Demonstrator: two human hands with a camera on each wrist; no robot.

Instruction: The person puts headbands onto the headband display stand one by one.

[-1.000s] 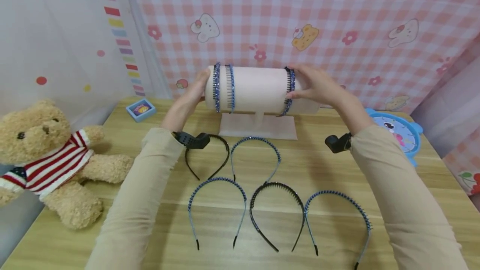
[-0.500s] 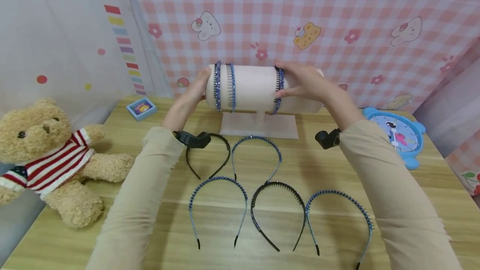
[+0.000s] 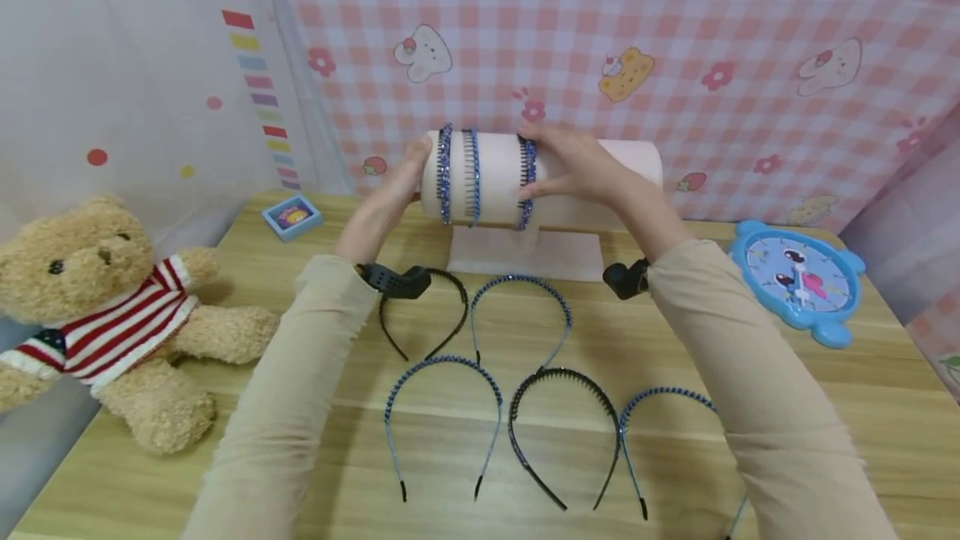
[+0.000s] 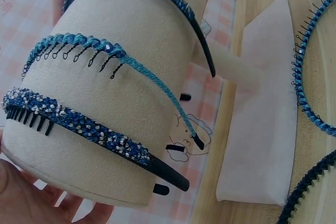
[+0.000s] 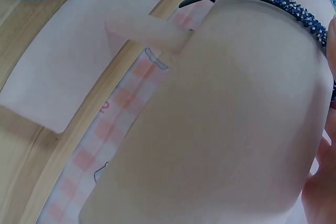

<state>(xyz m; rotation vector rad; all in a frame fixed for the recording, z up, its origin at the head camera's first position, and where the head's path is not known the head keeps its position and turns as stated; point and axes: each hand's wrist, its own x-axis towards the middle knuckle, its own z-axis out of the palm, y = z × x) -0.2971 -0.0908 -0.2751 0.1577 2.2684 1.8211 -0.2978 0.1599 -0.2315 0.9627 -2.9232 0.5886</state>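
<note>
A pale cylindrical headband stand [image 3: 499,177] lies crosswise on its foot [image 3: 480,250] at the back of the table. My left hand [image 3: 392,186] holds its left end, fingers around the rim in the left wrist view. Near that end sit a glittery dark blue headband [image 4: 79,121] and a lighter blue braided headband [image 4: 107,47], both with comb teeth. My right hand [image 3: 581,165] reaches over the cylinder from the right and grips another glittery blue headband [image 3: 528,161], thumb in front and fingers on top. This one stands right of the braided headband, with a gap between them.
Several headbands lie in front of the stand, among them a black one [image 3: 517,440] and a blue one [image 3: 444,359]. A teddy bear [image 3: 127,315] sits at left, near a small blue box [image 3: 291,217]. A blue clock [image 3: 798,277] lies at right.
My right hand has slid the glittery headband leftward along the cylinder, closer to the braided one. The left hand has stayed on the left end. The head view has shifted slightly.
</note>
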